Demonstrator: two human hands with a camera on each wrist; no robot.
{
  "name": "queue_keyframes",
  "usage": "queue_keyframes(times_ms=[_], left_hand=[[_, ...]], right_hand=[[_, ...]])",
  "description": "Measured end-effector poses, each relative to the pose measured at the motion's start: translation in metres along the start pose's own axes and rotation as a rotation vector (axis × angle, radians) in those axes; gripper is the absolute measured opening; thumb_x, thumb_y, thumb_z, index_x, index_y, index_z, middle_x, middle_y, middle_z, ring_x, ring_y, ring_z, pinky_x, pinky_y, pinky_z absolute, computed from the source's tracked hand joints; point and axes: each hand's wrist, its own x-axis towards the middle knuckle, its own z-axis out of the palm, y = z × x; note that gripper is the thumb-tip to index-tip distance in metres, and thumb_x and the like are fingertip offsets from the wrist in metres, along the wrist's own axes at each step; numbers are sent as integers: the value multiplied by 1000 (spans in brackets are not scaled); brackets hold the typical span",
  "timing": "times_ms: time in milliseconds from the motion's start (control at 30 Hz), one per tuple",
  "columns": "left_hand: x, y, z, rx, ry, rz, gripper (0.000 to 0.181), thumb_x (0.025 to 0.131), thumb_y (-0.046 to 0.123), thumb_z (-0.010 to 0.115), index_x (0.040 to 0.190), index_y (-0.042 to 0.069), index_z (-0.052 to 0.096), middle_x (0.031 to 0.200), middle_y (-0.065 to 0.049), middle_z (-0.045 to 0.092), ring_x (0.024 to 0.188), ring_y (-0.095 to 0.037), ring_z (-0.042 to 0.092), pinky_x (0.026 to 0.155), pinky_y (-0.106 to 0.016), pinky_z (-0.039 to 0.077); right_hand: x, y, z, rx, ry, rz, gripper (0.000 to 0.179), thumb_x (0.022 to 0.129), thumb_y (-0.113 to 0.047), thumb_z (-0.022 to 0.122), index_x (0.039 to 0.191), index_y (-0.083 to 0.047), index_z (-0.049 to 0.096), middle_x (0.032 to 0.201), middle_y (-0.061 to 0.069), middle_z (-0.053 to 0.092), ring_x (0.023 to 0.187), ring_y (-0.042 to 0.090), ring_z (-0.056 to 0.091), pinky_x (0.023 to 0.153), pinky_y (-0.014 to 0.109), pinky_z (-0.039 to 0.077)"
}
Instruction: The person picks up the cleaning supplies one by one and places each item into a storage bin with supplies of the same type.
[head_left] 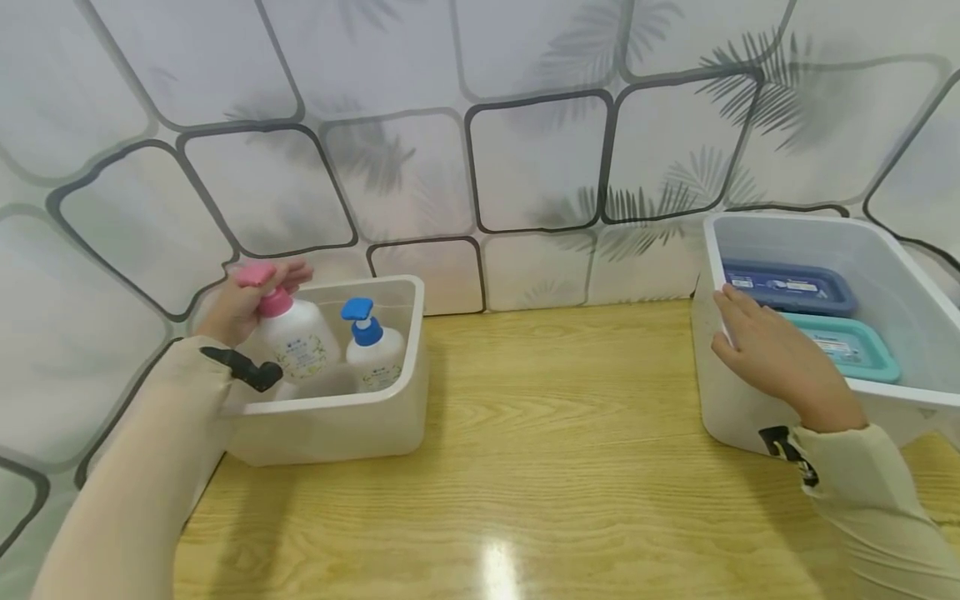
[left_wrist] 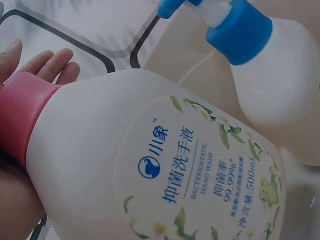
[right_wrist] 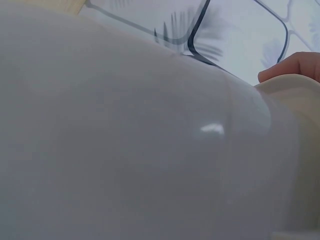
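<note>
My left hand [head_left: 238, 307] holds a white hand wash bottle [head_left: 302, 343] by its pink neck, just below the pink pump head [head_left: 255, 274]. The bottle leans over inside the left white bin [head_left: 322, 433]. Beside it in the same bin stands a second pump bottle [head_left: 377, 354] with a blue pump. In the left wrist view the hand wash label [left_wrist: 200, 175] faces the camera, with fingertips showing behind the pink collar [left_wrist: 25, 115]. Over at the right white bin [head_left: 720, 400], my right hand [head_left: 783, 354] rests on the left rim with its fingers extended across it.
The right bin contains a dark blue lidded pack [head_left: 791, 287] and a teal one [head_left: 847, 346]. Both bins stand on a wooden table [head_left: 555, 417] against a patterned wall [head_left: 536, 167]. The bin's pale wall [right_wrist: 125, 135] fills most of the right wrist view.
</note>
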Motion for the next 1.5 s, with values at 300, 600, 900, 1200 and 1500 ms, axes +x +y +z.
queue_keyframes(times_ms=[300, 600, 900, 1200, 1500], left_hand=[[2, -9, -1, 96, -8, -11, 48, 92, 35, 57, 137, 19, 50, 103, 23, 67, 98, 10, 59, 116, -38, 15], [2, -11, 2, 75, 16, -14, 58, 91, 35, 59, 142, 14, 41, 101, 24, 68, 97, 11, 60, 116, -42, 9], [5, -14, -1, 86, 30, -27, 49, 91, 34, 59, 138, 20, 49, 101, 24, 68, 97, 10, 61, 117, -43, 10], [11, -16, -4, 96, 8, -27, 50, 92, 33, 58, 138, 18, 48, 100, 24, 69, 97, 10, 62, 116, -39, 13], [18, -22, -5, 166, -30, -84, 64, 91, 38, 56, 146, 13, 34, 97, 29, 66, 94, 16, 58, 117, -48, 4]], right_hand=[[-1, 1, 0, 4, 1, 3, 62, 99, -24, 33, 144, 14, 13, 150, 36, 13, 137, 51, 17, 108, 63, 20], [0, 0, 0, 4, 6, 0, 62, 99, -23, 33, 144, 14, 14, 149, 36, 14, 136, 51, 19, 108, 63, 21], [0, 1, 1, 12, -8, 13, 63, 99, -25, 33, 145, 13, 13, 150, 35, 13, 138, 50, 17, 109, 62, 18], [1, 2, 1, 5, -6, 8, 63, 99, -25, 33, 145, 13, 12, 151, 35, 12, 138, 50, 16, 109, 62, 19], [0, 0, 0, 11, 1, 12, 63, 98, -23, 36, 145, 13, 13, 151, 34, 13, 137, 50, 17, 109, 63, 19]])
